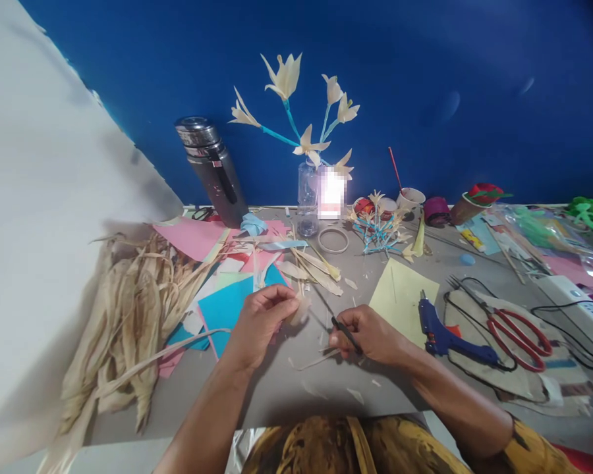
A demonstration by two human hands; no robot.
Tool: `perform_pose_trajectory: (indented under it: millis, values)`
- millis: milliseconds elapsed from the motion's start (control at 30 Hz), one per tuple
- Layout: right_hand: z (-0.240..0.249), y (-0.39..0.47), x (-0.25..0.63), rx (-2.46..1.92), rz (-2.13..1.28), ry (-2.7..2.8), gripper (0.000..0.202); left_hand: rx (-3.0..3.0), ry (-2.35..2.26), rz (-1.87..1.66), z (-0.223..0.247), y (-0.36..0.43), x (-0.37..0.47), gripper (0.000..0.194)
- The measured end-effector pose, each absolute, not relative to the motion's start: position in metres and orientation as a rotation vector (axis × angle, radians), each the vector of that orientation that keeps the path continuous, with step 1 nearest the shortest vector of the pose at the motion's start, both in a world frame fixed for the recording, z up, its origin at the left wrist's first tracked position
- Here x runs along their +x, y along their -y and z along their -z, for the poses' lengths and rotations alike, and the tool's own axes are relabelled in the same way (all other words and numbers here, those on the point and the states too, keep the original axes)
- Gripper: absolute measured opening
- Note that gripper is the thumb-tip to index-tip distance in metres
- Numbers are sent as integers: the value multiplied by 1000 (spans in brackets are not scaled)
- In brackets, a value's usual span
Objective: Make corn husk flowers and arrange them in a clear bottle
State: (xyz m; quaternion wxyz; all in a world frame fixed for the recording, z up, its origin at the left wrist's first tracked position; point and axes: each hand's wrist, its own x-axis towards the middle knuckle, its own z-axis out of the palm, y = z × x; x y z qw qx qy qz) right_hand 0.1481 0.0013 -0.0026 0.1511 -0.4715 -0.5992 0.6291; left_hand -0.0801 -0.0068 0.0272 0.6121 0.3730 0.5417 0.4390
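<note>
Near the middle of the table, my left hand (269, 319) pinches a small pale piece of husk (302, 309) between thumb and fingers. To its right, my right hand (363, 332) is closed around the black handles of scissors (346, 332). The scissor blades point up and left, apart from my left fingertips. Pale strips and husk scraps (321, 270) lie just beyond both hands. Blue paper (225, 306) is beside my left hand, and a yellow sheet (400, 289) lies beyond my right hand.
Dried husks (141, 309) are heaped at the left. A flask (215, 174) and a clear bottle (307, 197) with husk flowers stand at the back. On the right are a blue glue gun (445, 336), red-handled scissors (521, 336) and a power strip (580, 309).
</note>
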Motion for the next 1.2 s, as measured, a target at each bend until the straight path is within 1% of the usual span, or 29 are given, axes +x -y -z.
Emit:
perform_pose_trajectory:
  millis: [67, 133, 200, 300, 400, 467, 533, 600, 700, 733, 933, 1067, 1200]
  values:
    - [-1, -4, 143, -1268, -1701, 1652, 47, 736, -1186, -1075, -28, 8, -74, 25]
    - [-6, -6, 136, -1173, -1602, 1585, 55, 610, -1103, -1097, -30, 11, -64, 29]
    - [-11, -7, 128, -1111, -1605, 1497, 60, 542, -1055, -1077, -30, 14, -54, 33]
    - [-16, -5, 119, -1162, -1588, 1339, 47, 619, -1118, -1066, -27, 19, -44, 29]
    - [-16, -1, 118, -1281, -1447, 1274, 32, 815, -1230, -1084, -23, 22, -41, 22]
    - [-15, 1, 122, -1320, -1386, 1260, 27, 916, -1280, -1081, -22, 24, -41, 18]
    - [-14, 2, 128, -1337, -1357, 1210, 27, 965, -1322, -1075, -23, 25, -41, 18]
    - [-12, 2, 135, -1324, -1350, 1130, 29, 992, -1326, -1065, -24, 27, -40, 22]
    - [-11, 2, 143, -1287, -1360, 1078, 31, 1018, -1227, -1016, -27, 29, -37, 36]
    - [-11, 3, 144, -1283, -1364, 1083, 31, 1035, -1194, -978, -28, 30, -36, 38]
    - [-22, 9, 146, -1330, -1387, 1195, 27, 1195, -1254, -789, -30, 35, -31, 23]
    - [-31, 12, 150, -1312, -1398, 1317, 26, 1324, -1305, -667, -31, 38, -32, 22]
    - [-37, 15, 154, -1289, -1321, 1502, 21, 1348, -1305, -626, -35, 43, -31, 18]
